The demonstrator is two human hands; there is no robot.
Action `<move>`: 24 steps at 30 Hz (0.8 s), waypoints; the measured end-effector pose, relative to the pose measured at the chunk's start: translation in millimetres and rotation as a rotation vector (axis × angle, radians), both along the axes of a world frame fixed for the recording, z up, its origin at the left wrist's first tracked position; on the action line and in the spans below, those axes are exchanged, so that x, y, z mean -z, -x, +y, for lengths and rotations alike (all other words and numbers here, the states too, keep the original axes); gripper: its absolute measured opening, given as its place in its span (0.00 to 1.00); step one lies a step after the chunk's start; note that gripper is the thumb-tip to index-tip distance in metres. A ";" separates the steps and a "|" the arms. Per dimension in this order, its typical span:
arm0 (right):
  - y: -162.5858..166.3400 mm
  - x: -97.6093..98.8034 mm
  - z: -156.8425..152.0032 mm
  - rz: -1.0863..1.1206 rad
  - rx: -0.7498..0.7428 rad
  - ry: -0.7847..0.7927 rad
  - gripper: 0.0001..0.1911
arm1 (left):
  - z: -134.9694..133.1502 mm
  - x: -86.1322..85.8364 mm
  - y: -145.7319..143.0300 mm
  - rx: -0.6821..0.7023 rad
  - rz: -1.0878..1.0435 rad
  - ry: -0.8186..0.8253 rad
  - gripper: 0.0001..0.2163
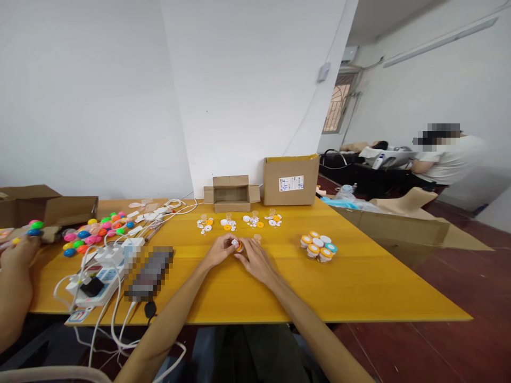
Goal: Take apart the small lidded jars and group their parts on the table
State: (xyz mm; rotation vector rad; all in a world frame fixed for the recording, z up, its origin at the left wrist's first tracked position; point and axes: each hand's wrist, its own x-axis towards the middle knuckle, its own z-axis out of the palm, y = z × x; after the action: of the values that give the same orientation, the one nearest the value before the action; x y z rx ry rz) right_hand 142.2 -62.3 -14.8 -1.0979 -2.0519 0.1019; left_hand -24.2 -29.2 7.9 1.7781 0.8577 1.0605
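Note:
Over the middle of the table, my left hand (221, 251) pinches a small white disc with dark holes (235, 242). My right hand (257, 260) is closed round an orange ring-shaped lid (239, 247), close against the disc; its fingers partly cover the lid. Just behind the right fingers stands a small clear cup (257, 239). Farther back lie small groups of white perforated discs (253, 222), orange lids (260, 225) and white rings (208, 228), each group with a clear cup (229, 217). To the right, several capped clear jars (318, 244) with orange, white and teal lids stand together.
An open small carton (231, 199) and a larger closed carton (291, 181) stand at the back. On the left are a power strip (106, 274) with cables, a blurred dark device (150, 274), coloured balls (99, 231) and another person's hand (19, 255). Someone (451, 157) sits far right.

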 end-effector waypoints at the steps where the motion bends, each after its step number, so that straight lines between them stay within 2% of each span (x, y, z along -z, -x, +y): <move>1: -0.2 -0.1 0.0 0.005 0.001 0.039 0.13 | -0.8 0.4 -0.9 0.016 -0.012 0.023 0.14; 6: -3.3 3.1 3.3 0.030 0.005 0.185 0.11 | -2.8 3.4 -3.3 0.054 -0.002 0.044 0.12; 13: -5.1 7.2 6.6 0.067 -0.003 0.268 0.10 | -0.2 8.8 -3.0 0.034 0.053 0.014 0.08; 24: -4.7 12.9 8.4 0.034 0.021 0.249 0.14 | 2.7 12.6 -2.5 0.041 0.053 0.015 0.06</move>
State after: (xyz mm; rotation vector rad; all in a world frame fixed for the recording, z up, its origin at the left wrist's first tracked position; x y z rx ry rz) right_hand 146.9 -53.9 -27.6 -1.2586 -2.0357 0.3717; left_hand -21.7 -26.5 -4.7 1.8109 0.8557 0.9822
